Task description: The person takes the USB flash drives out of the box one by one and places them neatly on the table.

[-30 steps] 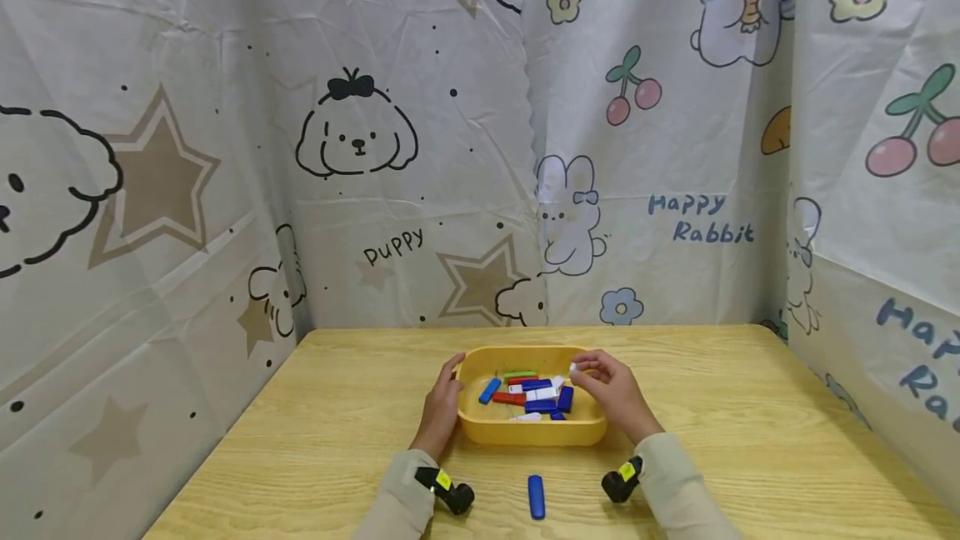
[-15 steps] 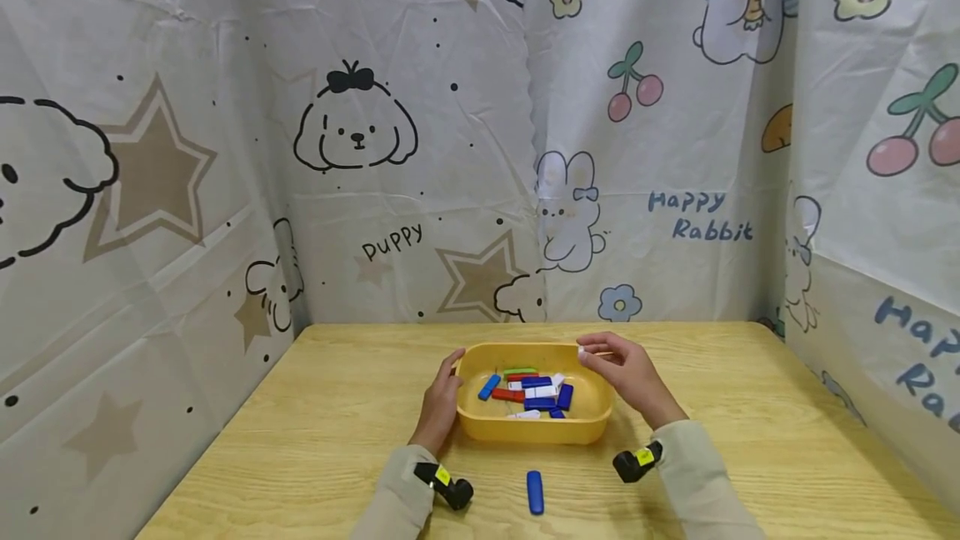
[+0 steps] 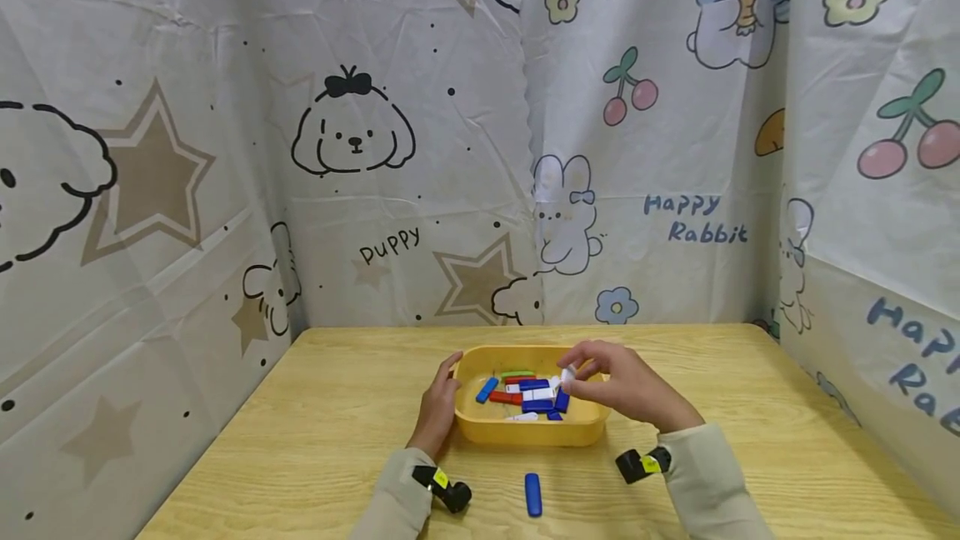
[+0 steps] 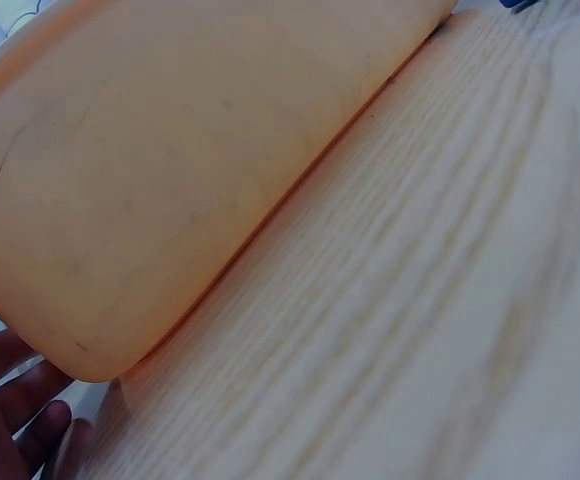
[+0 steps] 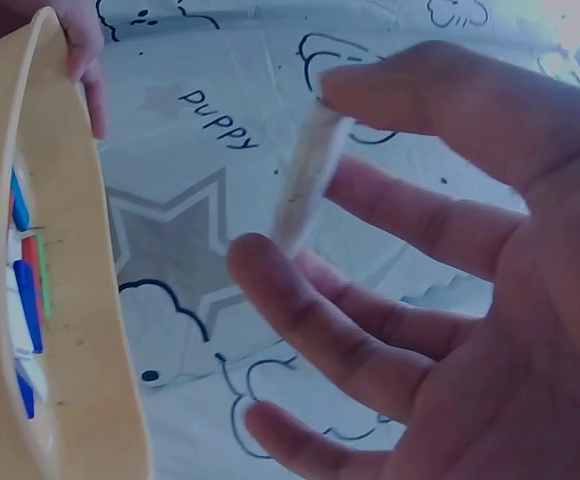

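My right hand (image 3: 626,382) is over the right part of a yellow plastic bin (image 3: 525,433). It pinches a small white stick (image 5: 310,180) between thumb and fingertips, the stick blurred in the right wrist view. Against the bin's left end rests my left hand (image 3: 437,407), its fingers lying along the outside and reaching the rim. Inside the bin lie several small stick-shaped pieces: a light blue piece (image 3: 487,390), a red piece (image 3: 506,397), a green piece (image 3: 517,374), and white and dark blue ones. The left wrist view shows mainly the bin's outer wall (image 4: 170,180).
One blue stick-shaped piece (image 3: 533,494) lies on the wooden table (image 3: 315,440) in front of the bin, between the two forearms. Printed curtains (image 3: 420,107) stand behind the table and on both sides. Black cameras are strapped at both wrists.
The right hand first drew up and right to the bin's rim with the white stick, then came back left and down over the pieces. The left hand stayed at the bin's end.
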A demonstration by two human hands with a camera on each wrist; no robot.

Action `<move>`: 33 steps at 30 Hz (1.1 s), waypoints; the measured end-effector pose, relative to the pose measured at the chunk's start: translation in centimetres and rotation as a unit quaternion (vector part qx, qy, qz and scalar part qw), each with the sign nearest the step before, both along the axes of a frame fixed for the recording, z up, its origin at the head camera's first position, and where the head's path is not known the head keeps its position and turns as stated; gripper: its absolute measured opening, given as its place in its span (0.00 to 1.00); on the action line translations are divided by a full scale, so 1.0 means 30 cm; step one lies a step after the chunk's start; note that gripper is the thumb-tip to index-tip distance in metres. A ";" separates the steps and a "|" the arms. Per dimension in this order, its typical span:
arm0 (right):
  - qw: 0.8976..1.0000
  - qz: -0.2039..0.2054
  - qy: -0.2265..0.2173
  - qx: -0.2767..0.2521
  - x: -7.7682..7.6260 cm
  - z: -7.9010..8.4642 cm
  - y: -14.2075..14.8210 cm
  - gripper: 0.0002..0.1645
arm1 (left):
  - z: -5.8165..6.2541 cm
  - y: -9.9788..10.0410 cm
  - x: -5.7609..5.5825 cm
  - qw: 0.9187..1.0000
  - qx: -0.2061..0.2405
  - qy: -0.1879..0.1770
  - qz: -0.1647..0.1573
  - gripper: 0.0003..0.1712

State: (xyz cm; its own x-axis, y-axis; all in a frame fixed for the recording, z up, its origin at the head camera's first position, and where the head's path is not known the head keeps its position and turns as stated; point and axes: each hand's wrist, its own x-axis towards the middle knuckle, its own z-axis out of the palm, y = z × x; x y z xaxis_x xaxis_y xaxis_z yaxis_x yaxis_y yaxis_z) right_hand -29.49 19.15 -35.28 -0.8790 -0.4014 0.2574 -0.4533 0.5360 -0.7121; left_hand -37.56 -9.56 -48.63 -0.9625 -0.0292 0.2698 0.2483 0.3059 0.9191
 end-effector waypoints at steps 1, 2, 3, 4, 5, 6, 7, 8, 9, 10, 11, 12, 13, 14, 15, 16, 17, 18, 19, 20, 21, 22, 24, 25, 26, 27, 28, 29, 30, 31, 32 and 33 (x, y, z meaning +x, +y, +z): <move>1.000 0.006 0.000 0.009 0.007 0.004 -0.004 0.15 | 0.000 0.000 -0.001 1.000 0.001 0.001 -0.001 0.28; 1.000 0.013 0.000 0.016 0.014 0.009 -0.008 0.15 | -0.001 0.000 -0.001 1.000 0.000 0.001 -0.001 0.28; 1.000 0.019 0.001 0.023 0.020 0.013 -0.011 0.15 | -0.001 0.000 -0.002 1.000 0.000 0.002 -0.002 0.28; 0.999 0.026 -0.001 0.028 0.026 0.017 -0.014 0.15 | -0.002 -0.001 -0.001 1.000 0.001 0.002 -0.002 0.28; 0.999 0.031 -0.002 0.032 0.031 0.019 -0.017 0.15 | -0.003 -0.002 -0.001 1.000 0.001 0.001 -0.002 0.28; 0.999 0.036 -0.005 0.035 0.035 0.022 -0.020 0.15 | -0.003 -0.003 -0.001 1.000 0.000 0.001 -0.002 0.28; 0.998 0.041 -0.010 0.039 0.040 0.025 -0.023 0.14 | -0.003 -0.003 0.000 1.000 0.000 0.001 -0.002 0.28; 0.998 0.046 -0.015 0.042 0.043 0.029 -0.025 0.14 | -0.003 -0.004 0.000 1.000 0.000 0.001 -0.002 0.28; 0.998 0.050 -0.022 0.044 0.047 0.032 -0.028 0.14 | -0.003 -0.004 0.000 1.000 -0.001 0.001 -0.002 0.28; 0.997 0.053 -0.029 0.046 0.050 0.035 -0.030 0.14 | -0.002 -0.004 0.001 1.000 -0.001 0.000 -0.002 0.28; 0.997 0.056 -0.034 0.049 0.053 0.037 -0.033 0.14 | -0.002 -0.004 0.001 1.000 -0.002 0.000 -0.001 0.28; 0.996 0.059 -0.040 0.052 0.056 0.040 -0.037 0.14 | -0.001 -0.004 0.001 1.000 -0.003 0.001 -0.001 0.28; 0.996 0.060 -0.045 0.054 0.060 0.042 -0.040 0.14 | -0.001 -0.004 0.001 1.000 -0.004 0.002 0.000 0.28; 0.995 0.063 -0.048 0.056 0.064 0.044 -0.043 0.14 | 0.000 -0.004 0.001 1.000 -0.005 0.002 0.001 0.28; 0.995 0.065 -0.050 0.059 0.067 0.045 -0.046 0.13 | 0.000 -0.003 0.001 1.000 -0.005 0.002 0.002 0.28; 0.995 0.066 -0.051 0.062 0.071 0.046 -0.049 0.13 | 0.000 -0.002 0.001 1.000 -0.004 0.002 0.002 0.28; 0.994 0.069 -0.052 0.065 0.076 0.047 -0.051 0.13 | 0.000 -0.001 0.001 1.000 -0.003 0.002 0.001 0.28; 0.994 0.071 -0.054 0.069 0.081 0.046 -0.053 0.12 | 0.000 0.000 0.002 1.000 -0.001 0.001 -0.001 0.28; 0.993 0.074 -0.055 0.074 0.084 0.047 -0.058 0.12 | -0.001 -0.002 0.002 1.000 -0.001 0.003 0.001 0.28; 0.992 0.078 -0.056 0.081 0.087 0.046 -0.063 0.11 | -0.001 -0.004 0.001 1.000 0.000 0.003 0.002 0.28; 0.991 0.083 -0.055 0.089 0.089 0.045 -0.068 0.10 | -0.002 -0.005 0.001 1.000 0.001 0.003 0.002 0.28; 0.990 0.087 -0.055 0.096 0.092 0.042 -0.073 0.09 | -0.003 -0.006 0.001 1.000 0.001 0.005 0.002 0.28; 0.988 0.098 -0.056 0.109 0.096 0.033 -0.085 0.08 | -0.006 -0.007 -0.001 1.000 -0.005 0.011 0.003 0.27; 0.986 0.104 -0.055 0.116 0.098 0.026 -0.091 0.08 | -0.008 -0.007 -0.003 1.000 -0.008 0.013 0.005 0.27; 0.985 0.111 -0.053 0.122 0.100 0.017 -0.097 0.08 | -0.009 -0.008 -0.003 1.000 -0.010 0.012 0.005 0.27; 0.984 0.118 -0.052 0.126 0.102 0.007 -0.102 0.08 | -0.009 -0.008 -0.003 1.000 -0.010 0.013 0.006 0.27; 0.982 0.124 -0.052 0.131 0.104 -0.003 -0.107 0.09 | -0.011 -0.008 -0.003 1.000 -0.013 0.016 0.007 0.27; 0.981 0.129 -0.053 0.137 0.106 -0.015 -0.113 0.09 | -0.012 -0.009 -0.004 1.000 -0.015 0.019 0.007 0.27; 0.979 0.133 -0.055 0.142 0.108 -0.028 -0.117 0.09 | -0.011 -0.010 -0.003 1.000 -0.014 0.017 0.009 0.27; 0.977 0.138 -0.055 0.150 0.109 -0.041 -0.120 0.09 | -0.010 -0.011 -0.003 1.000 -0.013 0.015 0.009 0.27; 0.976 0.143 -0.057 0.156 0.110 -0.054 -0.124 0.10 | -0.007 -0.013 -0.002 1.000 -0.010 0.013 0.010 0.27; 0.974 0.148 -0.060 0.163 0.110 -0.066 -0.128 0.10 | -0.005 -0.015 -0.003 1.000 -0.012 0.017 0.010 0.27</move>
State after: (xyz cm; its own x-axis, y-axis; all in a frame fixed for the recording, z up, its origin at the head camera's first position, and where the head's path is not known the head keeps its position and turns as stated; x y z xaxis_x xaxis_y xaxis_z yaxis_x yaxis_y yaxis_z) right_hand -26.19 15.31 -37.26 -0.7289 -0.6843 -0.0234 -0.5462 0.6018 -0.5827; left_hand -37.64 -10.00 -48.78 -0.9522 -0.0411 0.3027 0.2726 0.3333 0.9026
